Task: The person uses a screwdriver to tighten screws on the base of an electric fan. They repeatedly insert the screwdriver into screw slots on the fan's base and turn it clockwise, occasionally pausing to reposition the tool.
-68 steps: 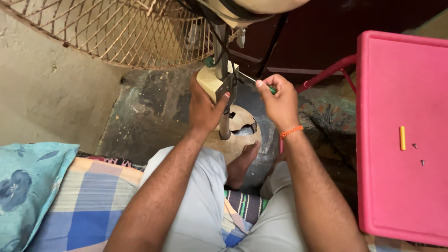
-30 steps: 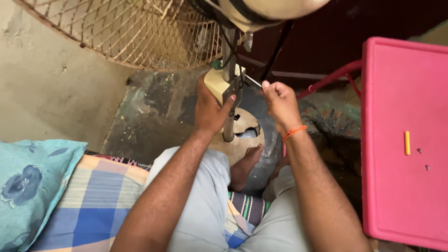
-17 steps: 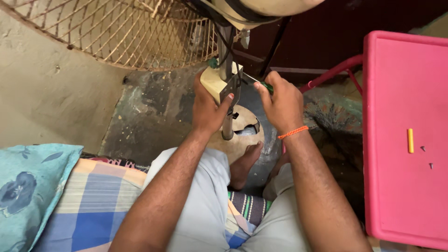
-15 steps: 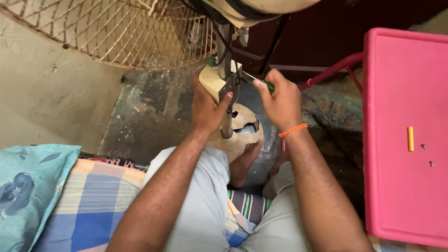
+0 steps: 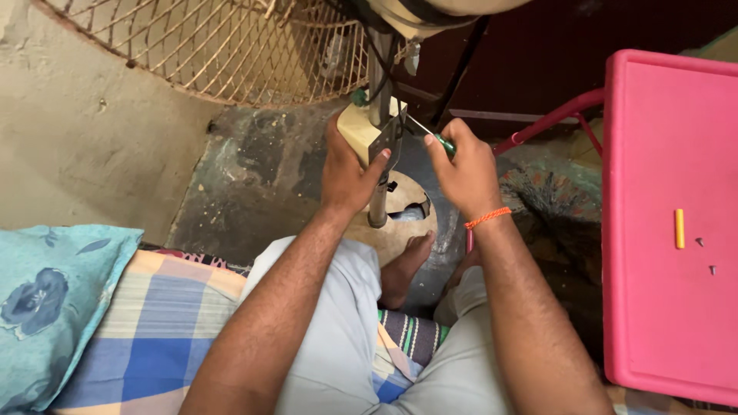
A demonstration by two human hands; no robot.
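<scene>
- The floor [image 5: 231,177] is dark, worn stone with pale patches, and a rough tan wall [image 5: 84,146] stands on the left.
- A person sits on a bed with a blue and cream checked sheet [image 5: 146,330]. A teal pillow [image 5: 46,307] with a blue flower lies at the near left.
- On the right is a bright pink worktop [image 5: 661,323]. A small yellow stick [image 5: 679,228] and two tiny screws [image 5: 706,256] lie on it, well apart from the hands.
- A standing fan fills the far part of the room. Its wire cage [image 5: 231,46] is at the top left.
- The fan pole [image 5: 378,177] stands upright. Its long side runs from the round base [image 5: 403,223] on the floor up to the fan head.
- A cream box [image 5: 361,127] sits on the pole, between the two hands.
- The left hand [image 5: 347,173] holds the cream box and pole. Its fingers are wrapped around them, with the thumb on the near side.
- The right hand [image 5: 463,165] is clenched on a screwdriver [image 5: 430,134] with a green handle.
- The screwdriver lies tilted. Its thin metal end points left and far, toward the cream box, and its handle end sits in the right hand.
- An orange thread band [image 5: 486,218] goes around the right wrist.
- A bare foot [image 5: 407,261] rests near the round base.
</scene>
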